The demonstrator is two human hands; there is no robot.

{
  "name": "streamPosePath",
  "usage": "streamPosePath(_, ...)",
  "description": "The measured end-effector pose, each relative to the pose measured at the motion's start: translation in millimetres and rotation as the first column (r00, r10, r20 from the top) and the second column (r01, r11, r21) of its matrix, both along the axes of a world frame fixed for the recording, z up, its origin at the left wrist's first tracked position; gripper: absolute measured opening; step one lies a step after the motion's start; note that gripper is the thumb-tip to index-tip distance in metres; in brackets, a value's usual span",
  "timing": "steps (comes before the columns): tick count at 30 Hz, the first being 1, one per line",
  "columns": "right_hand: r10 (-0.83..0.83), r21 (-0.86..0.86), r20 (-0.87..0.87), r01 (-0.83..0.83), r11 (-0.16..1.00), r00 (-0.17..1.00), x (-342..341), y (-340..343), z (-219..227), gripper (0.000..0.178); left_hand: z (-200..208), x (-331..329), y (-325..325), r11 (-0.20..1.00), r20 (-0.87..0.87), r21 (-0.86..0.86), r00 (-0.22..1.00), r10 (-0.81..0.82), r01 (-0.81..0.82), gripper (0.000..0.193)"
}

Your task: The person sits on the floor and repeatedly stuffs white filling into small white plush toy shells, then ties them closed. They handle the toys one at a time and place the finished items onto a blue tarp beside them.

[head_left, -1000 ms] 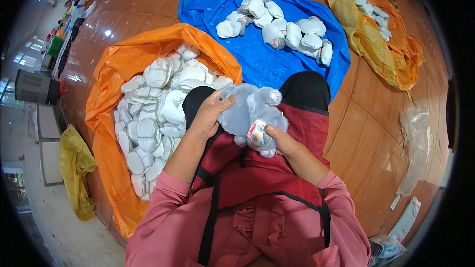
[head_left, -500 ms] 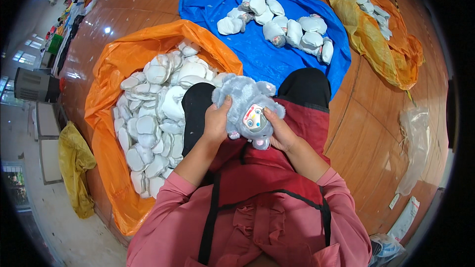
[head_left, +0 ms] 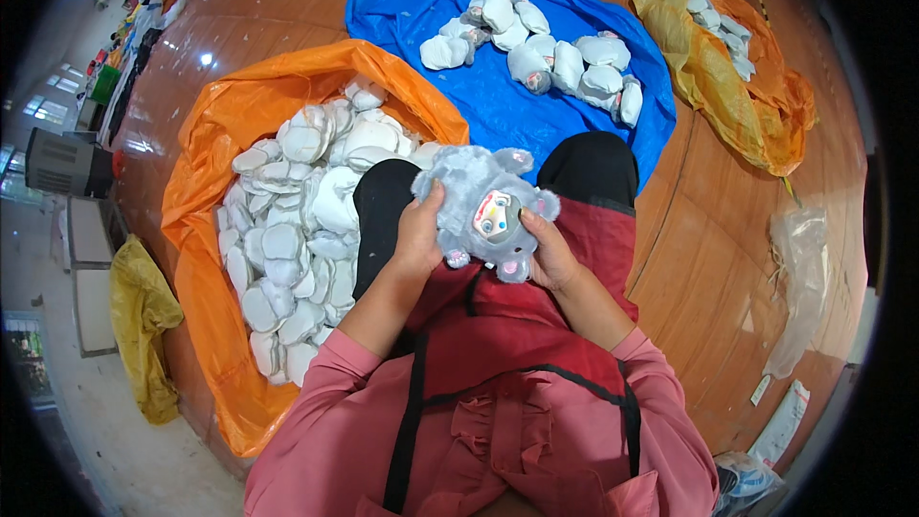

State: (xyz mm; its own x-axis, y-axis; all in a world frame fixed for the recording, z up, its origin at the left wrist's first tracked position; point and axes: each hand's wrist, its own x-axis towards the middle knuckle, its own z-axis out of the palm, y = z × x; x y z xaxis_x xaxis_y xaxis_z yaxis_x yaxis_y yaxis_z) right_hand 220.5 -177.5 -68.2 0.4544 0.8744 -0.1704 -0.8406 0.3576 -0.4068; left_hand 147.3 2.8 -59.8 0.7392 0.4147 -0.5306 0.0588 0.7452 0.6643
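Observation:
A grey plush toy (head_left: pixel 479 199) with a small printed face and pink feet sits upright over my lap, its face turned toward me. My left hand (head_left: pixel 418 230) grips its left side and my right hand (head_left: pixel 546 251) holds its right side near a pink foot. To my left an orange sheet (head_left: pixel 206 230) holds a heap of several flat white plush pieces (head_left: pixel 287 230). Ahead of my knees a blue sheet (head_left: pixel 450 0) carries several stuffed grey-and-white toys (head_left: pixel 550 48).
A second orange sheet (head_left: pixel 756 86) with a few white toys lies at the far right. A clear plastic bag (head_left: pixel 799 287) lies on the wooden floor at right, a yellow bag (head_left: pixel 144 325) at left. A grey machine (head_left: pixel 62 163) stands at the left edge.
The plush toy has been turned in my hands, so its face now points toward me. Both hands have shifted along its sides and kept hold of it.

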Motion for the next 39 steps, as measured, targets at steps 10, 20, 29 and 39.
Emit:
streamPosePath(10,0.063,0.023,0.11,-0.066,0.998,0.992,-2.6,0.2,10.2,0.059,-2.2,-4.1,11.9,0.994,0.009,0.085,0.997,0.073,-0.073,0.038)
streamPosePath(20,0.117,0.02,0.145,-0.121,0.992,0.982,3.7,-3.8,18.4,0.054,-7.7,-16.3,20.1,0.963,-0.021,0.266,0.998,0.056,-0.049,0.038)
streamPosePath(29,0.541,-0.538,0.841,0.077,0.839,-0.017,26.8,3.3,42.5,0.034,72.9,-44.7,3.1,-0.232,-0.007,0.968,0.919,-0.395,-0.092,0.032)
streamPosePath(39,0.347,-0.25,0.938,-0.667,0.702,0.013,26.7,21.4,104.2,0.029,117.4,-17.2,32.7,0.077,-0.067,0.906,0.323,-0.944,0.415,0.06)
